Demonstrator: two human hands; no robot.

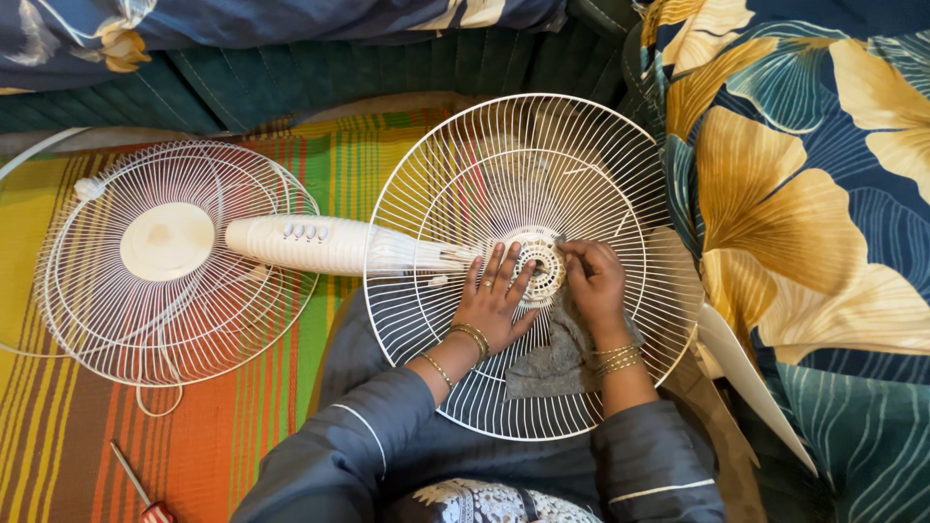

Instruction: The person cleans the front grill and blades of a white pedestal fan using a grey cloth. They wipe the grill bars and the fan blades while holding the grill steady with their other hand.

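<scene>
— Left hand?
— Flat on the white wire fan guard, fingers spread and reaching toward the round hub, just short of it. Pinching nothing.
— Right hand?
— Curled on the other side of the same hub, fingers bent together at its rim, pressing a grey cloth beneath the palm. Hard to tell whether something small sits between the fingertips.
— Where does the guard lie?
— Under both hands, across the lap, face up, hub between the two sets of fingers. Right hand nearer, touching the hub; left just beside.
— Long axis?
— None for the round guard. Fan body different: long axis running sideways away from the left fingers, narrow end pointing toward the hub, wide end meeting the second guard.
— Second guard?
— Well apart from the left fingers, flat on the striped mat, with a pale disc at its centre.
— Anything else?
— Red-handled screwdriver on the mat, far beyond the left elbow. White blade poking out past the right wrist, beside leaf-patterned fabric.
</scene>
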